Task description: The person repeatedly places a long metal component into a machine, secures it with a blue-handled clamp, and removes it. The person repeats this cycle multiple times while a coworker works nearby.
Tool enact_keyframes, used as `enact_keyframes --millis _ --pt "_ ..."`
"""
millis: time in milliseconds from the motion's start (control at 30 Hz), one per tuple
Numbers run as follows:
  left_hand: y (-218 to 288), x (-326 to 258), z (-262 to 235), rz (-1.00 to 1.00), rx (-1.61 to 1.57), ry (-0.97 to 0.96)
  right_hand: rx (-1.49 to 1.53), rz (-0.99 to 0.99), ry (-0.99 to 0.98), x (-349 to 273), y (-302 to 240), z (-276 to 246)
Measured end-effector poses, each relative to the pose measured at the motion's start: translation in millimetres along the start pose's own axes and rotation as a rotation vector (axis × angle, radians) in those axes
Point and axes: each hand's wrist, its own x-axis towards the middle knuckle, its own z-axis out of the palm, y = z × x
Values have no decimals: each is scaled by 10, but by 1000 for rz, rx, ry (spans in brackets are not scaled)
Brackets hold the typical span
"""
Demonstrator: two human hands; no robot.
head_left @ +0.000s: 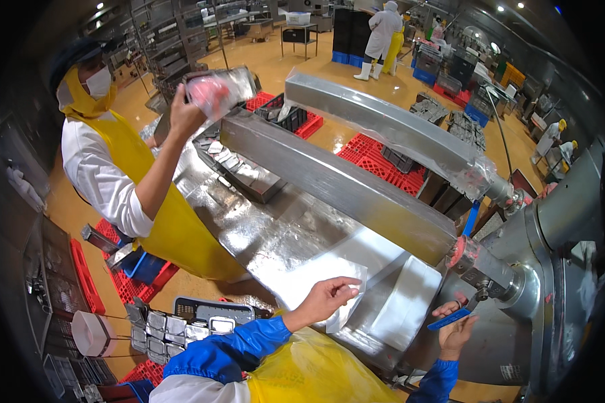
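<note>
My left hand [326, 299] is closed in a pinch on the edge of a thin translucent sheet [346, 316] above the steel table. Lower right, my right hand [456, 330] holds a blue-handled tool [449, 319] across the palm; its working end is hard to make out. A stack of white sheets [407, 302] lies on the table between my hands. Above my right hand, a steel machine outlet [494, 272] has pink residue around its collar. A long steel beam [336, 181] runs from this outlet toward the far left.
At left, a co-worker in a yellow apron [175, 235] raises a clear bag of pink-red material [212, 94]. A metal tray of packs [249, 178] sits on the steel table [249, 228]. Red pallets [376, 158] stand beyond; metal molds [168, 332] are at lower left.
</note>
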Motion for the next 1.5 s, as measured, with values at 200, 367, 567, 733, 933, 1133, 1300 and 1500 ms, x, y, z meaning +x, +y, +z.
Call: enact_keyframes --millis 200,367,567,733,933,1133,1300,1500 --pt "-549 -63 245 -204 97 99 -221 374 -425 -194 1696 -671" --pt "-714 -94 580 -271 -146 91 -248 381 -472 -718 1505 307" --pt "-456 -27 312 -170 142 305 -360 377 -410 -470 1401 75" --pt "-199 -11 189 117 618 201 -327 400 -410 -471 1442 697" --pt "-276 159 -417 311 534 398 -344 396 -455 -323 1926 1729" --pt "-85 397 -1586 108 94 751 -157 696 -582 148 2303 2831" --pt "600 375 -2732 -81 -723 434 302 1134 -803 965 3040 3583" --pt "1215 898 -3906 27 -861 480 671 1301 -1026 1364 3640 4823"
